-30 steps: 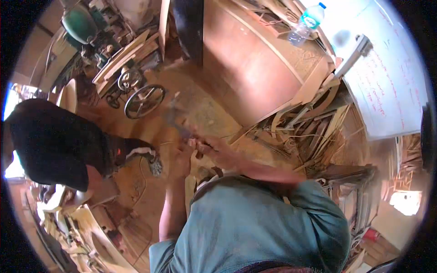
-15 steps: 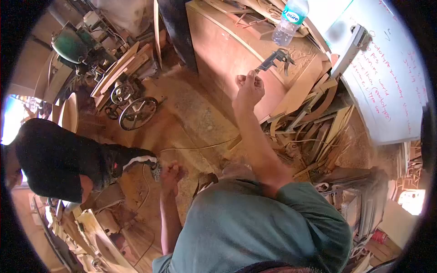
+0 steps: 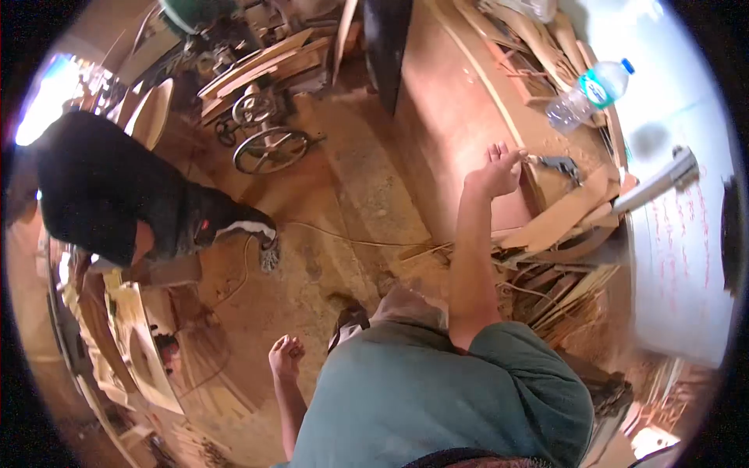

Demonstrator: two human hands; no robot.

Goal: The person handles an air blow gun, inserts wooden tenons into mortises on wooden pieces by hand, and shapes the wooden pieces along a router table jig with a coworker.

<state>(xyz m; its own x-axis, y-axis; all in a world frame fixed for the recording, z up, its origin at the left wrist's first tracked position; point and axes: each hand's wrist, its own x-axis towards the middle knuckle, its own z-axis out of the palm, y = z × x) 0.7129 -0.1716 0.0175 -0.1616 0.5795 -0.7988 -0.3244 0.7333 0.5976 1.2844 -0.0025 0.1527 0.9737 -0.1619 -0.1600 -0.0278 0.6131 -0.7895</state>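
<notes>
My right hand [image 3: 496, 170] reaches forward over the side of a wooden bench. Its thumb and index finger pinch the near end of a dark caliper [image 3: 560, 164], while the other fingers stand apart. The caliper's jaws point away to the right, low over the sawdusty bench top [image 3: 552, 145]; whether they touch it I cannot tell. A clear water bottle [image 3: 599, 93] with a blue-green label lies tilted just beyond. Down at the lower left, my left hand [image 3: 287, 356] hangs above the floor with loosely curled fingers and nothing visible in them.
A whiteboard [image 3: 675, 288] with red writing stands on the right. Wood offcuts [image 3: 558, 304] are piled below the bench. On the left is another person's leg [image 3: 117, 187] in black. A machine with handwheels [image 3: 273, 150] stands at the back, and a cord [image 3: 351, 239] crosses the dusty floor.
My right hand has lowered the caliper from a raised, tilted hold to the bench top near the bottle. My left hand's fist has loosened a little. The view has shifted.
</notes>
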